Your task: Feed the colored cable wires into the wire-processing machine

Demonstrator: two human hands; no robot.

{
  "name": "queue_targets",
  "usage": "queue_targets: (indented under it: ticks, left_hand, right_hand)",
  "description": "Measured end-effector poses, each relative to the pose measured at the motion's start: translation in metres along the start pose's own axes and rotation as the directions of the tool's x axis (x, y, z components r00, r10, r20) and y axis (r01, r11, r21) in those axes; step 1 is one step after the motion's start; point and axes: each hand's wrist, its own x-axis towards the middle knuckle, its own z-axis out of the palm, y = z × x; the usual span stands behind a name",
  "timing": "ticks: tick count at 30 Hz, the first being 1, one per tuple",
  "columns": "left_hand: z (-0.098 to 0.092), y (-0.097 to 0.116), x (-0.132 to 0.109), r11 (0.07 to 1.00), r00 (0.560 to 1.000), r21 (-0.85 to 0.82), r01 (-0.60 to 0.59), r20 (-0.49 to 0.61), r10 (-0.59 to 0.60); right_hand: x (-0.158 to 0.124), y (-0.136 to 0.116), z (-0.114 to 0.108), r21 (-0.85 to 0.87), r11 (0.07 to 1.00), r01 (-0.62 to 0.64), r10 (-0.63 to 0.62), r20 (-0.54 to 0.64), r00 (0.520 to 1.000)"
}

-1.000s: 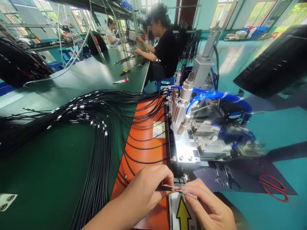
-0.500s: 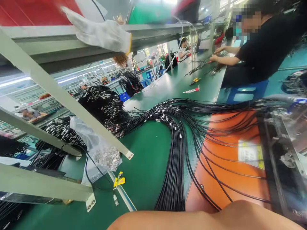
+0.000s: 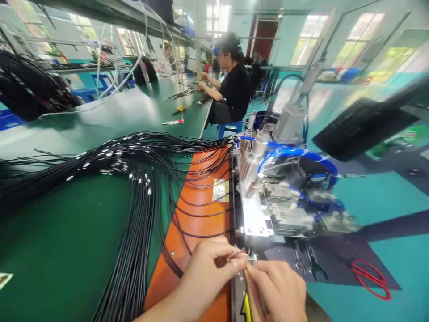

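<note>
Pinching fine wire strands (image 3: 235,255) in the closed left hand (image 3: 209,270), with the right hand (image 3: 275,290) curled shut just beside them, near the pneumatic press (image 3: 256,214) above the orange mat (image 3: 197,210).

Glossy teal floor, tall bright windows (image 3: 355,47), dark red door (image 3: 264,40), blue stool (image 3: 229,129)

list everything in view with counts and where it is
bench: one, green, under the cables
cables: many, black, across the bench
mat: one, orange, right of the cables
machine: one, silver with blue hoses, right of the mat
wrenches: two, silver, on a dark sheet right of the machine
co-worker: one, black top, seated at the far bench
left hand: one, pinching a cable end
right hand: one, beside the left hand
</note>
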Motion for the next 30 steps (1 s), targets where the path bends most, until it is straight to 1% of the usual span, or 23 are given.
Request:
queue_targets:
  ticks: [2,4,6,7,9,10,13,16,20,23,27,30]
  left_hand:
    - [0.0,0.001,0.0,1.0,1.0,0.001,0.012,-0.001,-0.011]
    - [0.0,0.001,-0.002,1.0,1.0,0.016,0.013,-0.01,-0.013]
    - [0.0,0.002,-0.003,0.999,1.0,0.037,-0.003,-0.015,0.004]
    - [0.001,0.002,-0.003,0.999,1.0,0.049,-0.014,-0.016,0.015]
    - [0.001,0.001,-0.004,0.996,1.0,0.082,-0.027,-0.012,0.028]
    - [0.001,0.001,-0.004,0.995,0.999,0.1,-0.03,-0.008,0.031]
    - [0.003,0.001,-0.004,0.99,0.999,0.139,-0.033,0.01,0.031]
    - [0.004,0.0,-0.004,0.986,0.999,0.165,-0.035,0.009,0.034]
    - [0.004,0.001,-0.004,0.979,0.999,0.202,-0.043,0.005,0.043]
    - [0.004,0.001,-0.004,0.975,0.999,0.214,-0.053,0.016,0.051]
    - [0.004,0.002,-0.005,0.973,0.998,0.219,-0.066,0.009,0.066]
    - [0.003,0.001,-0.005,0.974,0.996,0.208,-0.086,-0.012,0.091]
  right_hand:
    - [0.003,-0.004,0.001,0.069,0.995,-0.073,0.071,0.033,0.997]
    - [0.004,-0.005,-0.001,0.197,0.967,-0.159,0.13,0.151,0.98]
    - [0.005,-0.004,-0.003,0.302,0.906,-0.298,0.214,0.28,0.936]
    - [0.004,-0.004,-0.003,0.328,0.866,-0.377,0.277,0.314,0.908]
    - [0.004,-0.006,-0.001,0.358,0.787,-0.502,0.407,0.311,0.859]
    - [0.003,-0.008,0.001,0.374,0.759,-0.532,0.446,0.295,0.845]
    - [0.002,-0.013,0.005,0.407,0.723,-0.558,0.488,0.27,0.83]
    - [0.004,-0.014,0.002,0.389,0.733,-0.558,0.48,0.286,0.829]
    - [0.009,-0.009,-0.006,0.345,0.764,-0.545,0.41,0.393,0.823]
    - [0.012,-0.006,-0.008,0.334,0.757,-0.562,0.404,0.437,0.804]
    - [0.01,-0.005,-0.006,0.367,0.731,-0.576,0.405,0.446,0.798]
    - [0.007,-0.008,-0.004,0.411,0.699,-0.585,0.444,0.392,0.806]
